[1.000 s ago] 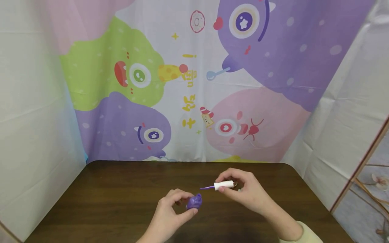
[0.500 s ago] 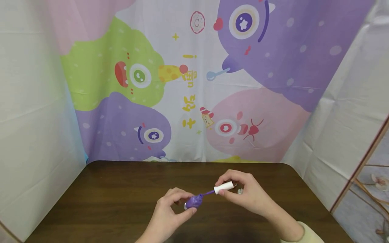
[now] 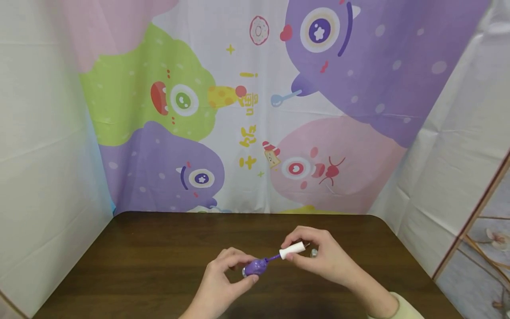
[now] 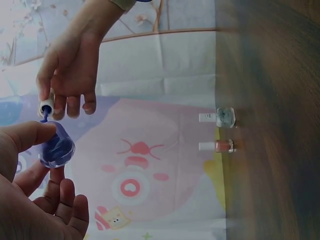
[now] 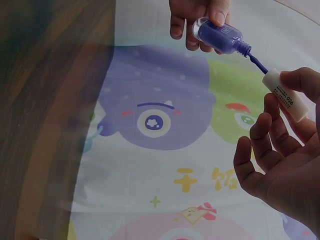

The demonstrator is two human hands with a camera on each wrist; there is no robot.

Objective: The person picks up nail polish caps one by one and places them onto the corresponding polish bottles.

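A small glass bottle of purple nail polish (image 3: 256, 267) is pinched between the thumb and fingers of my left hand (image 3: 223, 279), tilted with its neck toward the right. My right hand (image 3: 320, 252) pinches the white cap (image 3: 292, 250) of the nail polish brush. From this cap the purple-coated brush stem (image 5: 257, 63) runs to the threaded bottle neck (image 5: 244, 48). The brush's tip is hidden in or at the opening. Both hands are held above the table. In the right wrist view the cap carries the number 026.
Two more nail polish bottles with white caps, one greyish (image 4: 226, 117) and one reddish (image 4: 224, 146), stand on the dark wooden table (image 3: 159, 257); my right hand mostly hides them in the head view. A cartoon-printed curtain (image 3: 255, 190) hangs behind the table.
The brush has moved down and left, from apart from the bottle to its neck. The bottle has tipped, its neck swinging to the right. My left hand has stayed nearly in place.
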